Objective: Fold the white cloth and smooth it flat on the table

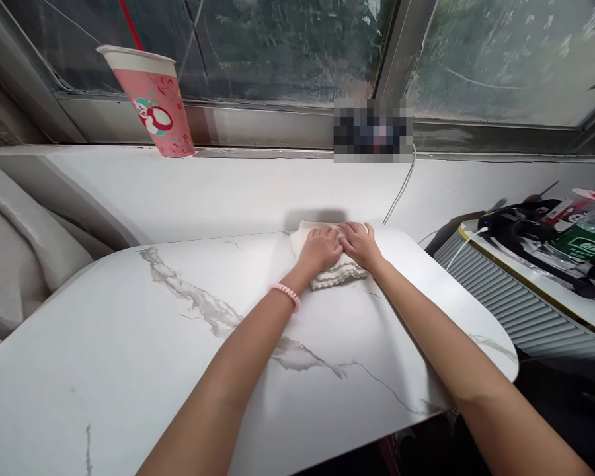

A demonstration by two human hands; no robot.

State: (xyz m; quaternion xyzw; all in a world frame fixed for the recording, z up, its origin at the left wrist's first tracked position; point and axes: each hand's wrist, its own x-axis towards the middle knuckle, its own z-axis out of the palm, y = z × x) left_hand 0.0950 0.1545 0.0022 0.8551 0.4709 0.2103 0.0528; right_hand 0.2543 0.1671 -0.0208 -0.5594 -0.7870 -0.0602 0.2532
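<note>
Left hand [321, 248] and right hand [359, 243] are pressing flat, palms down and grasping nothing, on a folded white cloth [334, 268] at the far edge of the bench [129, 344]; judged mid-wipe, next needing a steady sweep.

We see a white marble-veined table [129, 344] against a white sill [228, 188], grimy windows [287, 46] above, a pink paper cup [153, 99] on the ledge, a ribbed grey appliance [520, 304] right, and dim daylight.
</note>
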